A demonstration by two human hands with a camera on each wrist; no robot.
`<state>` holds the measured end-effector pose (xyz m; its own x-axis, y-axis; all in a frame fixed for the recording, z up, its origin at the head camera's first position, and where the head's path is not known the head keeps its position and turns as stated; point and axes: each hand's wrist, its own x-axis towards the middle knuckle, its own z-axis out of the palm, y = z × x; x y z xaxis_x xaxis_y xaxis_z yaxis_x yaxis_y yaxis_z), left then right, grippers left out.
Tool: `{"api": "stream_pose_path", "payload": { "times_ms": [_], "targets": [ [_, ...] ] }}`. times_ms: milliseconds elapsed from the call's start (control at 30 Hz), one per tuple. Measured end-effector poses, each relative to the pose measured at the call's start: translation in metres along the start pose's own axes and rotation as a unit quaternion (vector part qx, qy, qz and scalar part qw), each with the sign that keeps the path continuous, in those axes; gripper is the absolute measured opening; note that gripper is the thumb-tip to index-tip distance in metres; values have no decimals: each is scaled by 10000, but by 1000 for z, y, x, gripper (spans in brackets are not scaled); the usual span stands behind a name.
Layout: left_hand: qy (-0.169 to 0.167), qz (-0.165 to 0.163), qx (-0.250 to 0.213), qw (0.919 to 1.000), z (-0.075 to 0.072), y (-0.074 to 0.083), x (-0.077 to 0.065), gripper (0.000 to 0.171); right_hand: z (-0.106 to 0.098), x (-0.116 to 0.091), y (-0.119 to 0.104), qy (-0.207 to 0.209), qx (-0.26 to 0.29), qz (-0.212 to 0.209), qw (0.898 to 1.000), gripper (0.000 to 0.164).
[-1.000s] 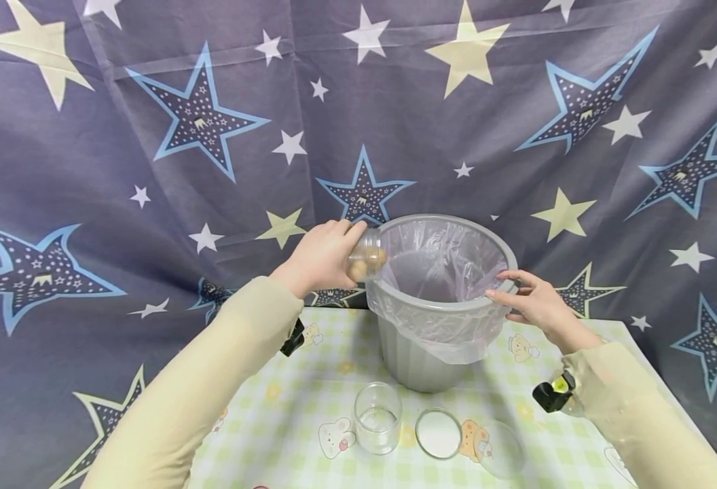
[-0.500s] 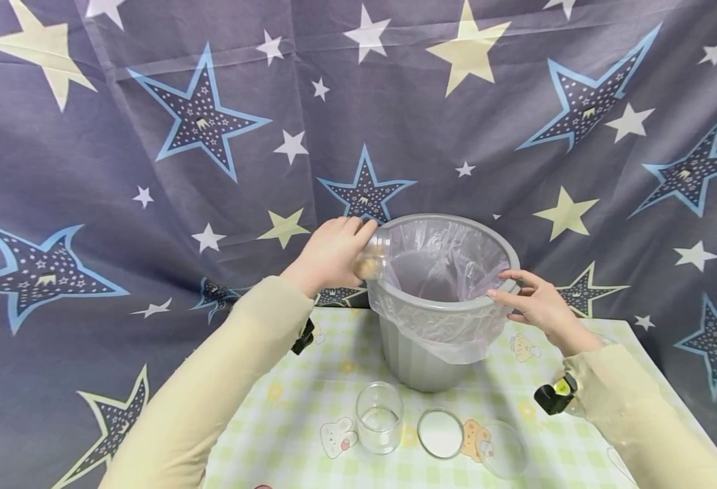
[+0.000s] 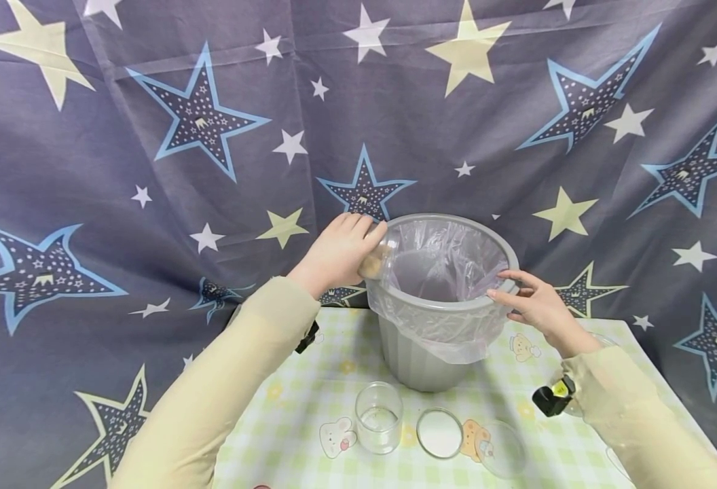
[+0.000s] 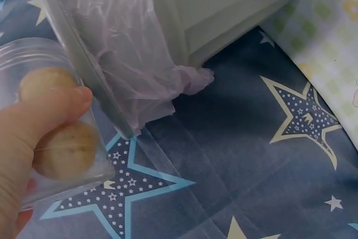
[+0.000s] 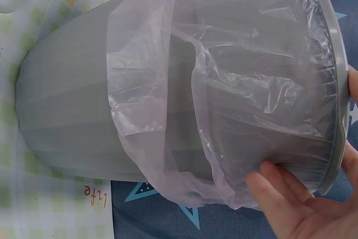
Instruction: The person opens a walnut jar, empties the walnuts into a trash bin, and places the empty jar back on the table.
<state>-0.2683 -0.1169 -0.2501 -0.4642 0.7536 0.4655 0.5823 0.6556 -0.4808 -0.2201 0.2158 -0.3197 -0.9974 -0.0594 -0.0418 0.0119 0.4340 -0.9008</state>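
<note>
My left hand (image 3: 337, 251) grips a clear jar (image 3: 389, 248), which is tipped with its threaded mouth at the bin's rim. Two round tan balls (image 4: 66, 149) show through the jar's side in the left wrist view, with the thumb across them. The grey trash can (image 3: 422, 367) stands upright on the table, lined with a translucent pinkish bag (image 3: 450, 333) folded over its rim. At the bin's right side, my right hand (image 3: 538, 305) holds the rim, some fingers against the bag outside and others over the edge.
On the checked tablecloth (image 3: 291, 414), a clear glass jar (image 3: 379, 418) stands in front of the bin. A round lid (image 3: 440, 433) and a clear disc (image 3: 502, 449) lie to its right. A star-patterned curtain (image 3: 358, 102) hangs close behind.
My left hand has moved slightly right and tipped the jar further over the bin's rim. My right hand has stayed in place on the rim.
</note>
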Motion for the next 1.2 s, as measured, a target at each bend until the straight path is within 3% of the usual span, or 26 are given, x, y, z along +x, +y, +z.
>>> {"api": "stream_pose_path", "payload": {
  "times_ms": [233,367,767,1200],
  "targets": [
    [234,293,473,9982,1,7,2,79,0,-2,0,38,-93,16,9999,69],
    [325,334,512,9976,1,11,4,79,0,-4,0,55,-83,6,10000,70],
    [-84,172,565,9982,-1,9,4,84,0,-4,-1,71,-65,7,10000,70],
    [227,565,864,9944,-3,4,5,78,0,-5,-1,121,-73,-36,9999,69]
  ]
}}
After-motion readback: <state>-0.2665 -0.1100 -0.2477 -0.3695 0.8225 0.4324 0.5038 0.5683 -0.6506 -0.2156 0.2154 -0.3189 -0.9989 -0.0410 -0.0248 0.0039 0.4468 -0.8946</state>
